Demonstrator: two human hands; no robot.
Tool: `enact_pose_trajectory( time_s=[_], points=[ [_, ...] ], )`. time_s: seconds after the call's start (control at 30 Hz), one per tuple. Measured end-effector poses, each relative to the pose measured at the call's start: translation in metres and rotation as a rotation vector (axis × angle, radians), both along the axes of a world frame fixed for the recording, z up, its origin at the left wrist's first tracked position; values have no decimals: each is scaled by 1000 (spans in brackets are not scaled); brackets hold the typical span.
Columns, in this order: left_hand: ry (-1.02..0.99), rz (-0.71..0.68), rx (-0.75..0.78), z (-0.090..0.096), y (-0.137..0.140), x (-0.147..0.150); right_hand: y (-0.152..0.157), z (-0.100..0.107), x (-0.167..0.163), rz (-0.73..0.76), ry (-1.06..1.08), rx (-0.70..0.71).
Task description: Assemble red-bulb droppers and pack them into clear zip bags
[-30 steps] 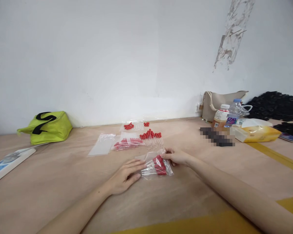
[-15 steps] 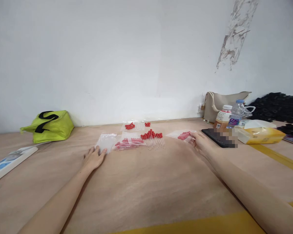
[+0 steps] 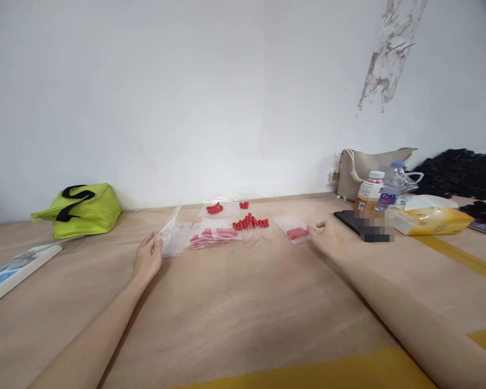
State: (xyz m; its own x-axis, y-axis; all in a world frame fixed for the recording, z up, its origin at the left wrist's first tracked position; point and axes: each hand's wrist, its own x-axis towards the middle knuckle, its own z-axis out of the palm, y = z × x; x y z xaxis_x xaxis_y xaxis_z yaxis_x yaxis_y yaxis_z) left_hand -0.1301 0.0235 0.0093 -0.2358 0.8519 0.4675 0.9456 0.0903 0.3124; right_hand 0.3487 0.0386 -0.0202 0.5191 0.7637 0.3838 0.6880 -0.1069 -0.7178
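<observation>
My left hand [image 3: 148, 258] pinches a clear plastic zip bag [image 3: 170, 220] by its edge and holds it tilted up. Under it, more empty clear bags [image 3: 176, 244] lie on the table. To the right, my right hand [image 3: 324, 239] rests with its fingers slightly apart beside a bag of red-bulbed droppers [image 3: 297, 233], which lies flat; the fingertips are at its right edge. Between my hands are several filled bags [image 3: 214, 237] and a fanned row of loose red-bulbed droppers [image 3: 251, 227].
Farther back, a clear bag [image 3: 230, 208] holds red bulbs and clear tubes. A green bag [image 3: 87, 210] and a power strip [image 3: 22, 273] sit left. On the right are a black phone-like object [image 3: 350, 224], bottles [image 3: 370, 192], a tissue pack [image 3: 433, 219] and a beige bag [image 3: 346, 186].
My left hand has closed on a clear bag and lifted it off the others. The dropper bag at my right hand has come down flat, and the fingers have loosened from it.
</observation>
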Motion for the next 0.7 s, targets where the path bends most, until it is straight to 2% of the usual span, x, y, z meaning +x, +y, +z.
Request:
enact_pose_trajectory(
  time_s=[0.07, 0.13, 0.23, 0.33, 0.4, 0.47, 0.57, 0.7],
  points=[
    [-49, -157, 98, 11, -10, 12, -4, 3, -4, 7, -107, -1],
    [-66, -444, 133, 21, -24, 30, -8, 5, -8, 35, -147, 16],
    [64, -826, -19, 27, -47, 62, -13, 7, -19, 111, -177, 55],
    [217, -1043, -244, 21, -64, 88, -18, 11, -32, 274, -178, 47],
    [254, -1093, -339, 14, -70, 97, -18, 16, -41, 400, -182, -22],
    [232, -1096, -342, 9, -72, 101, -14, 21, -49, 465, -207, -116],
    [154, -1043, -284, 6, -76, 105, 2, 29, -60, 463, -230, -206],
    [155, -1042, -308, 2, -82, 112, 36, 34, -80, 419, -216, -265]
  ],
)
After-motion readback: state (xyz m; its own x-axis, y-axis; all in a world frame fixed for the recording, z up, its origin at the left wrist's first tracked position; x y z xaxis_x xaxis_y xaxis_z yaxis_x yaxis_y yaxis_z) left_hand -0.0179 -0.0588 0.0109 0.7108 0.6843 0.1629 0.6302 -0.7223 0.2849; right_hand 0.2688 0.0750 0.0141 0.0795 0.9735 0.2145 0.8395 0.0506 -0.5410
